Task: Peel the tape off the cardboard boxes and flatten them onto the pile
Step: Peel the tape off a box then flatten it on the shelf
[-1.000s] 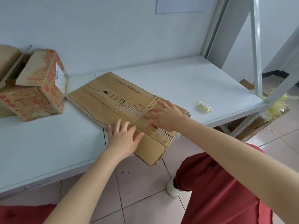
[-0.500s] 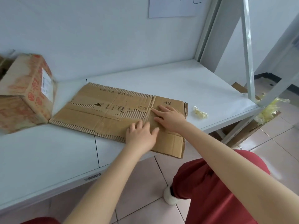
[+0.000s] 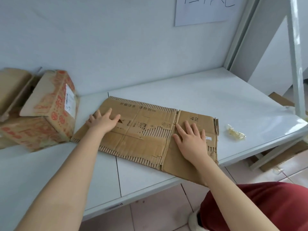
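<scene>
Cardboard (image 3: 141, 144) — left hand (image 3: 104, 121) farther left, apparently

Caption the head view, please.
The left hand and right hand press a flattened cardboard box onto the white shelf, beside an unflattened box.

1. The white shelf (image 3: 216, 97) has a thin dark seam (image 3: 118, 177) running from front to back, and a small label (image 3: 114, 207) on its front edge.
2. Behind the shelf stands a pale wall (image 3: 100, 47); a white paper sheet (image 3: 203, 12) with dark handwriting hangs there, above the shelf's right part.
3. At the shelf's right end rises a pale metal post (image 3: 295, 64).
4. Below the shelf's front edge are light floor tiles (image 3: 158, 217), red trousers (image 3: 266, 205) and a white shoe (image 3: 194, 220).
</scene>
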